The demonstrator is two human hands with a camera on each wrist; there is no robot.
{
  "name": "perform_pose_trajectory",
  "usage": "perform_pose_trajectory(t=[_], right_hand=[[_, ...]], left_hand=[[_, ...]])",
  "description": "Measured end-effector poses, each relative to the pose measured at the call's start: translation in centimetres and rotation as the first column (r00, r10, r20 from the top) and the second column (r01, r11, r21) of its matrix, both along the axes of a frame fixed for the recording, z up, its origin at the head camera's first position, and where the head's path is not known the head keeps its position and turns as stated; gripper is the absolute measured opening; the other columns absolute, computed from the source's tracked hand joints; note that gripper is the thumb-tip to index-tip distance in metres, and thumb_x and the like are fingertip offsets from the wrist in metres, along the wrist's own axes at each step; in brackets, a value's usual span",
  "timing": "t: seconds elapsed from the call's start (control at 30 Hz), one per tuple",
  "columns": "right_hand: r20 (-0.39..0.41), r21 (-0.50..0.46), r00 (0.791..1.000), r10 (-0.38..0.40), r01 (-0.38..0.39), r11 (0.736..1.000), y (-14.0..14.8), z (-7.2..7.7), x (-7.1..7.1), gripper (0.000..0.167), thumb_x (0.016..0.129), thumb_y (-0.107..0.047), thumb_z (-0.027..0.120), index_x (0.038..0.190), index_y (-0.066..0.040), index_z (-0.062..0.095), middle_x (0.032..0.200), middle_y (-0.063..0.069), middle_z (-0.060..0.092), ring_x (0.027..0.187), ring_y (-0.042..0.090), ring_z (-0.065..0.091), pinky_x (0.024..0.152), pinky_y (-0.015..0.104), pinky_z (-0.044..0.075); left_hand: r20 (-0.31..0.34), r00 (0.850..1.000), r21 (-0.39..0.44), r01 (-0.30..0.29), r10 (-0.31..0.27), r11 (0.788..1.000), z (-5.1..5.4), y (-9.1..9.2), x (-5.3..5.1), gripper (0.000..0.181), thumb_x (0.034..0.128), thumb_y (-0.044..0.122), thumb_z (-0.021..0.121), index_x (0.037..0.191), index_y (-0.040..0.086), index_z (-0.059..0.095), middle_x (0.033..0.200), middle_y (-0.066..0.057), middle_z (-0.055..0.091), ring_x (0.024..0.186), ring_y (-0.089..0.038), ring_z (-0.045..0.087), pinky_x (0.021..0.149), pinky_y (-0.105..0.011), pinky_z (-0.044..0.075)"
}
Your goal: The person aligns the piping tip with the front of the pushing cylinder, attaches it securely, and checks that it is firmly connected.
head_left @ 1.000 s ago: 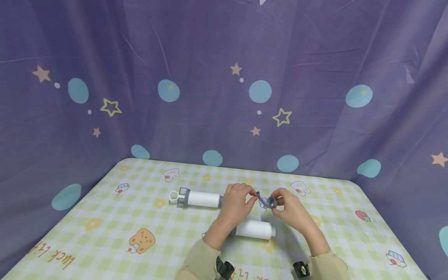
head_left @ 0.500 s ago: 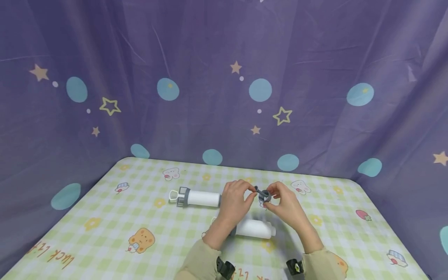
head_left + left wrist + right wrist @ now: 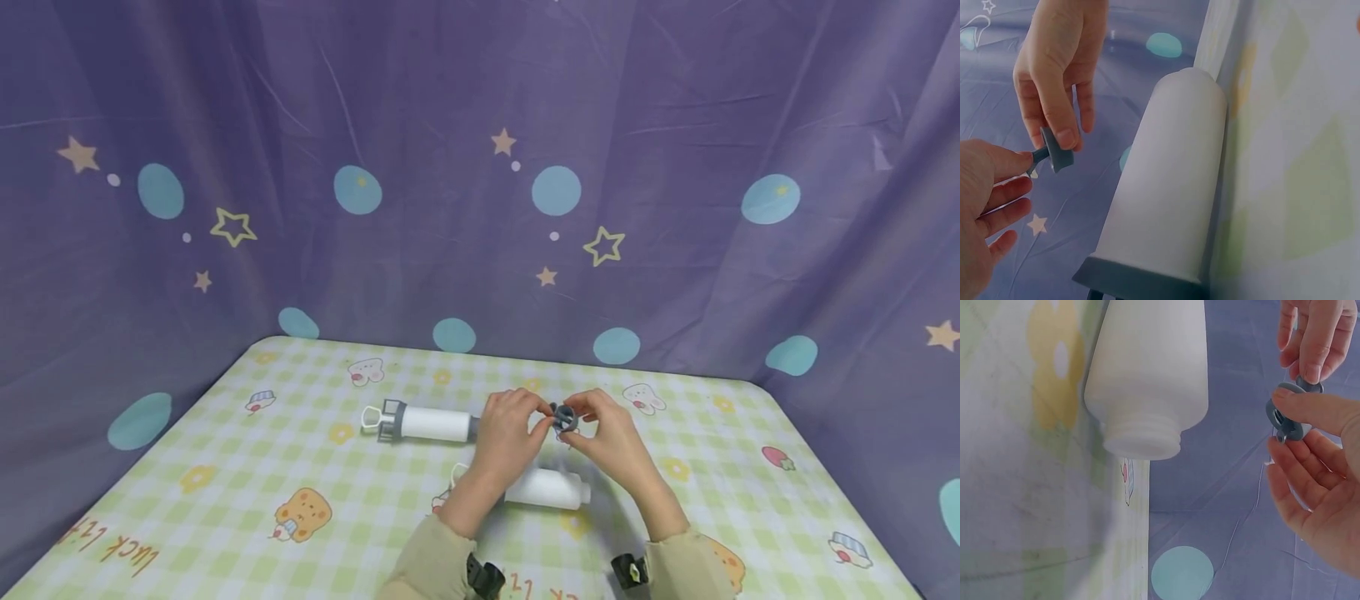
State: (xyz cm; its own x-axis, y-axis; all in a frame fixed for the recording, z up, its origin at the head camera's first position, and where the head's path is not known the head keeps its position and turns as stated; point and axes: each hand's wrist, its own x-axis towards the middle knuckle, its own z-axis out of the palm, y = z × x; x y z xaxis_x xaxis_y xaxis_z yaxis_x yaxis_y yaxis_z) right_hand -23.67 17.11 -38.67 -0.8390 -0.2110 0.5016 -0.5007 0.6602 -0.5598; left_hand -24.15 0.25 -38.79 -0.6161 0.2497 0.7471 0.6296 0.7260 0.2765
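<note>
Above the checked cloth, both hands hold one small dark grey plastic piece, a round cap-like ring with a narrow stem. My left hand pinches the stem end between thumb and index finger. The round part is between the thumb and fingers of my right hand. Just below the hands lies a white cylinder with a necked end pointing right; my left forearm covers its grey collar, which shows in the left wrist view. A second white cylinder lies farther back, its right end hidden behind my left hand.
The far cylinder has a grey slotted collar and a white loop handle at its left end. A green-and-white checked cloth covers the table. A purple curtain hangs behind it. Each wrist wears a black camera strap.
The grey piece's round part has turned and moved left and slightly up, closer to the stem end. My right hand has moved left with it. My left hand stays nearly in place.
</note>
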Motion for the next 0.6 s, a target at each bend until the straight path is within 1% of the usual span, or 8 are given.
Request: perform_pose_trajectory(t=[0.17, 0.3, 0.4, 0.6], right_hand=[[-0.020, 0.006, 1.000, 0.001, -0.001, 1.000, -0.31, 0.00, 0.03, 0.039, 0.067, -0.006, 0.079, 0.100, -0.007, 0.060, 0.094, 0.002, 0.059, 0.087, 0.016, 0.059, 0.076, 0.035, 0.051], [-0.013, 0.013, 1.000, 0.014, -0.014, 1.000, -0.49, -0.04, -0.04, 0.039, 0.067, -0.006, 0.079, 0.101, -0.008, 0.060, 0.095, 0.001, 0.059, 0.087, 0.015, 0.059, 0.076, 0.035, 0.051], [-0.022, 0.018, 0.999, 0.027, -0.026, 0.999, -0.58, -0.08, -0.09, 0.039, 0.066, -0.006, 0.079, 0.101, -0.008, 0.060, 0.096, 0.001, 0.060, 0.087, 0.016, 0.059, 0.076, 0.036, 0.051], [-0.040, 0.031, 0.999, 0.027, -0.026, 0.999, -0.53, 0.02, 0.09, 0.037, 0.067, -0.007, 0.079, 0.100, -0.010, 0.060, 0.096, 0.000, 0.059, 0.087, 0.014, 0.058, 0.075, 0.034, 0.050]], left_hand=[[-0.003, 1.000, -0.027, 0.011, -0.011, 1.000, -0.16, 0.15, 0.34, 0.011, 0.0735, 0.021, 0.074, 0.079, 0.019, 0.066, 0.079, 0.008, 0.062, 0.079, -0.009, 0.060, 0.081, -0.029, 0.044], [-0.015, 1.000, -0.041, 0.002, -0.002, 0.999, -0.30, 0.19, 0.47, 0.011, 0.0726, 0.021, 0.075, 0.078, 0.019, 0.065, 0.079, 0.008, 0.062, 0.078, -0.009, 0.060, 0.082, -0.029, 0.044], [-0.019, 1.000, -0.044, -0.002, 0.002, 0.999, -0.38, 0.21, 0.46, 0.011, 0.0723, 0.020, 0.075, 0.078, 0.019, 0.065, 0.079, 0.008, 0.062, 0.078, -0.009, 0.060, 0.082, -0.029, 0.044], [-0.002, 1.000, -0.058, 0.015, -0.015, 0.998, -0.54, 0.43, 0.50, 0.009, 0.0749, 0.021, 0.073, 0.080, 0.019, 0.066, 0.081, 0.008, 0.063, 0.080, -0.009, 0.060, 0.083, -0.030, 0.044]])
